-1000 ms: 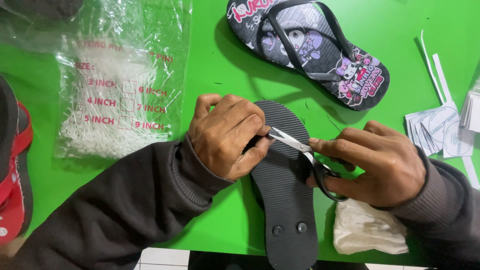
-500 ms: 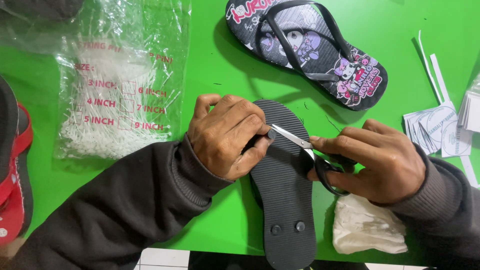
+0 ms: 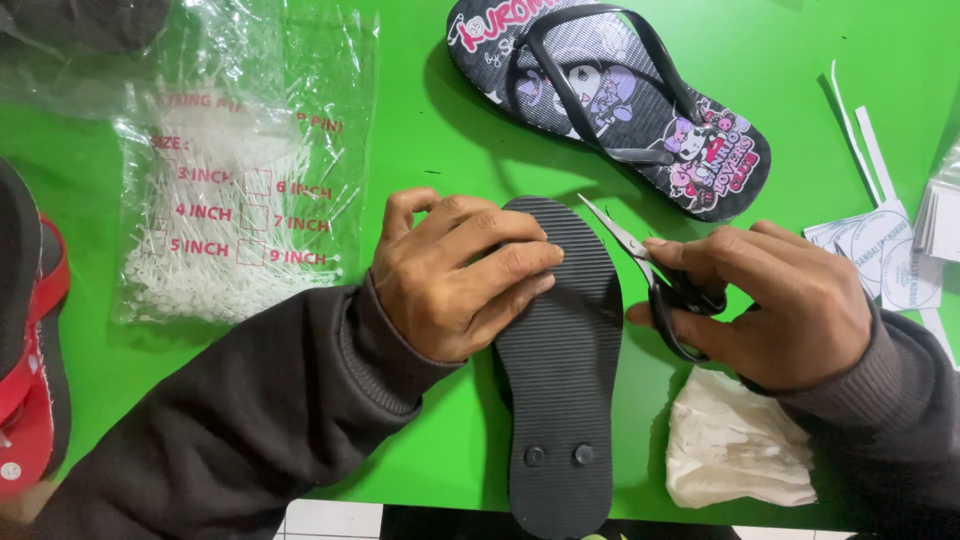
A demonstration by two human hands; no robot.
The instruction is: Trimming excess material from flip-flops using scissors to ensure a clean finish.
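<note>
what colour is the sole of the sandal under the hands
Black, with fine ribbing, on the upturned sandal; the head view shows it.

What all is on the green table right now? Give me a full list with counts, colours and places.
Black rubber flip-flop, ribbed sole up: 1, black, centre front, under the left hand.
Black printed flip-flop with cartoon picture: 1, black and purple-pink, top centre, strap side up.
Red and black sandal: 1, left edge, partly out of view.
Clear plastic bag of white fastener pins: 1, upper left.
White crumpled cloth: 1, lower right.
White round paper labels: several, right edge.
Green table: 1.
Black-handled scissors: 1, in the right hand.
Left hand: pressing on the sole.
Right hand: gripping the scissors.
</note>
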